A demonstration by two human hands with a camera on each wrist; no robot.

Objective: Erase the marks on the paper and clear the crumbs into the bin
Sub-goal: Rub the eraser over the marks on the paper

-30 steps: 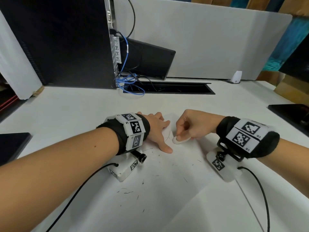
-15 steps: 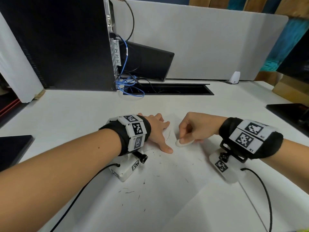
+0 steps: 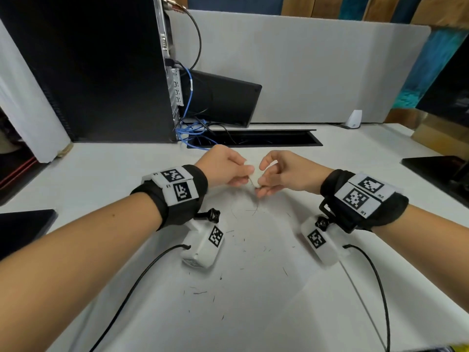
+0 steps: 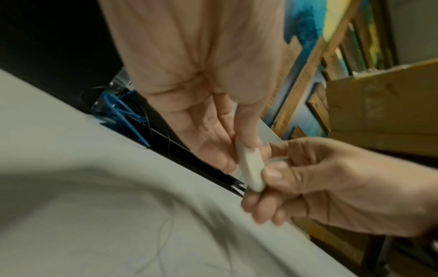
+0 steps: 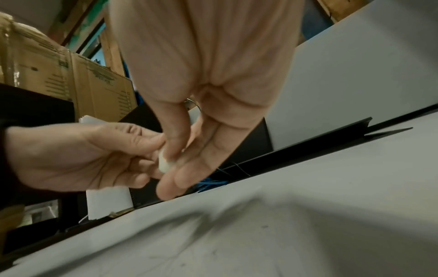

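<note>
Lifted off the paper since half a second ago: both hands, now meeting in the air above its far edge. Left hand no longer pressed flat; right hand no longer rubbing.

Eraser, white and oval, held between the two hands. Left grip narrow, thumb and fingertips pinching its upper end in the left wrist view. Right grip also narrow, thumb and forefinger closed on its lower end, remaining fingers curled loosely below. Same small white piece seen in the right wrist view, eraser caught between both thumbs. From the head view only a sliver of eraser showing between the fingertips.

Paper flat on the white bench, faint pencil marks left just below the hands. Dark crumbs scattered over the near part of the sheet, between the two forearms.

Behind, on the bench: black computer tower, blue cables trailing into a cable slot. Bin not visible in any view.
</note>
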